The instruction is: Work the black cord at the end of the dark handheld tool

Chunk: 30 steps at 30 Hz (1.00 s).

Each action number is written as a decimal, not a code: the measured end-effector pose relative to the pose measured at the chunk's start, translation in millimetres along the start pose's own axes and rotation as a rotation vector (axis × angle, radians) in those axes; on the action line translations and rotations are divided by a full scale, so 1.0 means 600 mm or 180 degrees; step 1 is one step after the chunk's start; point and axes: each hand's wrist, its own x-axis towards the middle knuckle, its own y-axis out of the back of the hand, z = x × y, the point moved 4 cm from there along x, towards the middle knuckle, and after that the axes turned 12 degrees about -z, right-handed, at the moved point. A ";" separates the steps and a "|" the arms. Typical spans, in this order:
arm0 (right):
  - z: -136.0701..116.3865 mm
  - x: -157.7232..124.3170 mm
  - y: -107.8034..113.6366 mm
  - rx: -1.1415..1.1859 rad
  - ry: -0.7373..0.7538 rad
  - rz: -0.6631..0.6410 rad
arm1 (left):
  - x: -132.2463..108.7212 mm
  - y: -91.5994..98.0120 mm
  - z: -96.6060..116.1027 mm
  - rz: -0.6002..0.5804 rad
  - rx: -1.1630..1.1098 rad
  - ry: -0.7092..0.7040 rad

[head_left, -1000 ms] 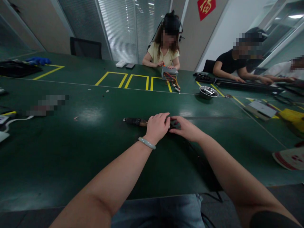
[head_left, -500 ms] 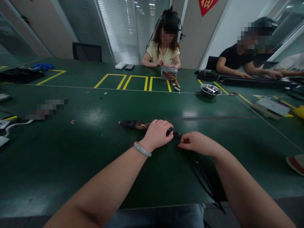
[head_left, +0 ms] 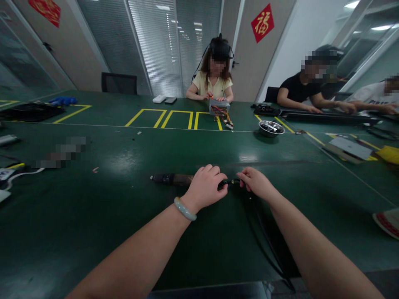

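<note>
An electric screwdriver (head_left: 171, 179) with a dark nose and brownish body lies lengthwise on the green table, its tip pointing left. My left hand (head_left: 206, 187), wearing a pale bangle (head_left: 185, 209) at the wrist, is closed over its rear part and hides much of the body. From its right end a black cable (head_left: 261, 223) runs out and bends down over the table's near edge. Just right of the tool's end, my right hand (head_left: 254, 181) pinches this cable between thumb and fingers. A small gap separates the two hands.
Across the table a person (head_left: 215, 79) handles a grey metal box (head_left: 220, 107) with coloured wires. A metal bowl (head_left: 272, 128) holds small dark parts. At right lie a flat panel (head_left: 349, 148) and a yellow item (head_left: 389, 153); another person (head_left: 302, 89) sits behind a long black part (head_left: 327, 116).
The camera view has tilted up slightly. My right hand has risen relative to my left hand, and the cable between them now runs straighter. My left hand keeps its hold on the electric screwdriver.
</note>
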 end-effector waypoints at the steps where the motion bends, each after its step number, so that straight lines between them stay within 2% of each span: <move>1: 0.002 0.000 -0.004 0.0122 -0.0004 -0.0184 | -0.001 0.001 0.002 -0.0014 0.0052 -0.0004; 8: -0.001 -0.022 -0.013 0.0820 0.0095 -0.1212 | -0.007 -0.013 0.006 -0.0261 0.0232 0.0038; 14: -0.005 -0.029 -0.010 0.0783 0.0015 -0.1544 | -0.008 -0.024 0.009 -0.0318 0.0369 0.0019; 23: -0.018 -0.033 -0.021 0.0459 0.0027 -0.1474 | 0.002 -0.026 0.002 -0.0403 0.0456 -0.0120; 30: -0.016 -0.021 -0.032 0.0208 0.0188 -0.1037 | 0.008 -0.026 -0.004 -0.0318 0.0418 -0.0086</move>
